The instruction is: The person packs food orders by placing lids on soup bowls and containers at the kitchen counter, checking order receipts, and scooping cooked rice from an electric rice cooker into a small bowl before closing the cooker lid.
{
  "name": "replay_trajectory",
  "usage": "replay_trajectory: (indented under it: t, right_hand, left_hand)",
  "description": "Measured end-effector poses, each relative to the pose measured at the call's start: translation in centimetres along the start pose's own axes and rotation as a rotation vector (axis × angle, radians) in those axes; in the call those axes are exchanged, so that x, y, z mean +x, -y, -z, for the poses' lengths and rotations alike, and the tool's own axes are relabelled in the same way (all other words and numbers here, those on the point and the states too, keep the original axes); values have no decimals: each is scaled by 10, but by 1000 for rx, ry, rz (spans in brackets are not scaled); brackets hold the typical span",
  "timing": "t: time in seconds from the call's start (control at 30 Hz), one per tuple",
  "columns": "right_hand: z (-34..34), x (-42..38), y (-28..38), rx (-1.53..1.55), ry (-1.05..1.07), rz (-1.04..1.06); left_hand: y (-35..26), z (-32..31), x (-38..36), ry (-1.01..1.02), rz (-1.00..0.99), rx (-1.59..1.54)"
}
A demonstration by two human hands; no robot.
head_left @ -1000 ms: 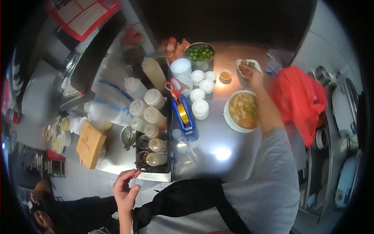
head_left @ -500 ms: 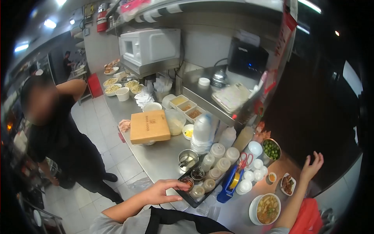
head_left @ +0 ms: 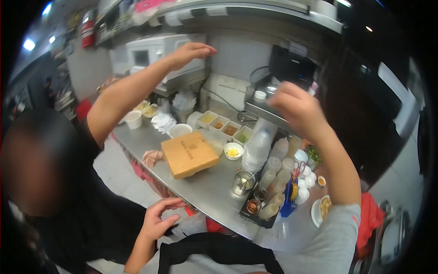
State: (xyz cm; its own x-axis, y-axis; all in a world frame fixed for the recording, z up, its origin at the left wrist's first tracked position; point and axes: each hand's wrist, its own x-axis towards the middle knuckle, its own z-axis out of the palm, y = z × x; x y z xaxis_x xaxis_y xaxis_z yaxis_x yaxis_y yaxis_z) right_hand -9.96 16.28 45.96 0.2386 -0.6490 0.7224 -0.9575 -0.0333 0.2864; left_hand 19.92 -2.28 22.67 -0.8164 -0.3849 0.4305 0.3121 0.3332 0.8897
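My left hand (head_left: 159,219) is in the air beside the steel counter's front edge, thumb and fingers apart and nothing in it. Nearest to it is a brown cardboard box (head_left: 190,154) with printing on its lid. Raised high in front of the printer shelf, my right hand (head_left: 299,107) is blurred, so its fingers are hard to read. Close behind it are a white-lidded tub (head_left: 260,95) and a black printer (head_left: 294,64). Below stand a black tray (head_left: 257,220) of bottles and small jars, a blue tape dispenser (head_left: 289,203) and a metal pot (head_left: 243,181) with a utensil.
A person in black (head_left: 68,201) stands close on my left, one arm (head_left: 132,89) raised toward the microwave (head_left: 182,43). Condiment containers (head_left: 230,130), a bowl with yellow pieces (head_left: 233,151) and a tall wrapped stack (head_left: 256,150) are on the counter. A soup bowl (head_left: 318,212) is at right.
My right hand has risen from the right side to the printer shelf. My left hand has moved left, off the jar tray. The other person has come closer and stretched an arm out. My view turned.
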Motion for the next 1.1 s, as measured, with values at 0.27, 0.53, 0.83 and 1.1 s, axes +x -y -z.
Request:
replay_trajectory:
  t: [0.27, 0.53, 0.83, 1.1]
  right_hand:
    - [-80, 50, 47, 3, 464, 150]
    - [-28, 13, 116, 373, 975, 348]
    - [-19, -39, 98, 291, 695, 356]
    - [8, -21, 59, 402, 727, 232]
  left_hand:
    - [-2, 22, -17, 65, 36, 72]
    - [-2, -6, -14, 86, 47, 74]
    - [6, -58, -7, 138, 177, 13]
    - [-2, -63, -4, 16, 91, 243]
